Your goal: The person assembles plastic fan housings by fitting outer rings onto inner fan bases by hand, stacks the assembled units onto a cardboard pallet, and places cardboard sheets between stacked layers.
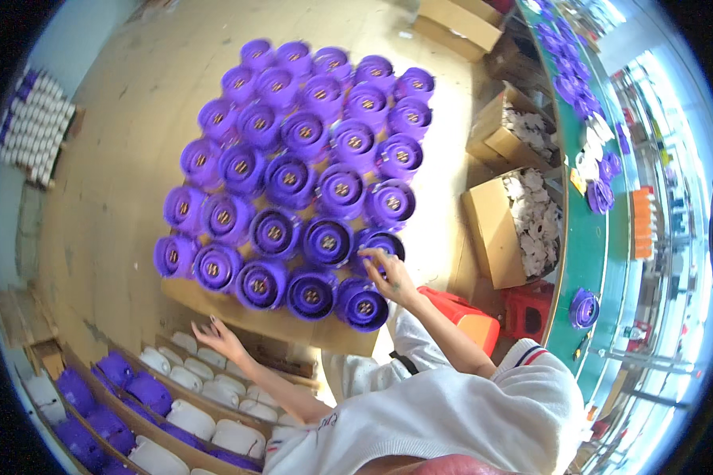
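In the head view, my right hand (394, 277), fingers bent, is at a round, ring-stepped purple plastic housing (397, 244) on the right edge of rows of matching ones on brown cardboard (206, 304); I cannot tell whether it grips. My left hand (222, 340), loosely spread, holds nothing near smooth, rounded white shells (186, 378).

In the lower middle of the frame, the person wears a white knit top (428, 419) with short sleeves (535, 384) edged in red and navy stripes (528, 357), small dark lettering (327, 421) across the chest, and pale, dark-flecked trousers (362, 375).
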Demonstrator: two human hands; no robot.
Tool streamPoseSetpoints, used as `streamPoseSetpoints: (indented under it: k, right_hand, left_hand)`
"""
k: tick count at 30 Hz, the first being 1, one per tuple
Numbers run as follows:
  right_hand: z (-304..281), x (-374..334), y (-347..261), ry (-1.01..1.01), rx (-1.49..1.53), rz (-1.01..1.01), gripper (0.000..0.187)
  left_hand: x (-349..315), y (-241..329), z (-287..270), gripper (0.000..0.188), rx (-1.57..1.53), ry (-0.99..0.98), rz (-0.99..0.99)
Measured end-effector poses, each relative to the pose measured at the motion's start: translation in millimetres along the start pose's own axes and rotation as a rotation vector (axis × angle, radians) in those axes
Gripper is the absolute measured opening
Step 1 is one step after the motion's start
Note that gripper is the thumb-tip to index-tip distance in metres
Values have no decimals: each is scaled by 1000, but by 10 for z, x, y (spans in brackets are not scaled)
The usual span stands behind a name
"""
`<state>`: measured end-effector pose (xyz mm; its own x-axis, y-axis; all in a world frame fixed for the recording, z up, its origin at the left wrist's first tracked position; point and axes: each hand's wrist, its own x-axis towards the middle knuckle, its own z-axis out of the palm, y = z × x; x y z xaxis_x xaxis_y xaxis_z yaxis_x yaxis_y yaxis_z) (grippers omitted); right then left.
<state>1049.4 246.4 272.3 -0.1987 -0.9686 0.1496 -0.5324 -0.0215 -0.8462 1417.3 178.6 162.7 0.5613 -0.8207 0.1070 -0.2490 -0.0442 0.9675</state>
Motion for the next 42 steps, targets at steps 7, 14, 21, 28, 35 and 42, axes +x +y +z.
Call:
streamPoseSetpoints:
  k: [7,14,21,28,35,42]
  right_hand:
    - [-1154,-326,843,53,81,67,30]
    - [-2587,-1254,1249,377,-28,213,29]
    - [-2822,-2208,1091,626,134,351,25]
    - [-2621,-3412,1048,917,96,491,22]
    - [-3114,-3805,1107,1229,100,561,22]
    - [-3902,-3517,1563,1361,109,620,17]
  left_hand:
    - [-1184,986,692,50,295,-131,187]
    - [-1981,1993,2101,38,-93,-594,371]
    - [-2770,2431,2527,38,-97,-967,595]
    - [-3845,1870,2633,37,-109,-1447,496]
    - [-4838,2171,2784,35,93,-2008,365]
    - [-5523,2889,3809,29,23,-2181,835]
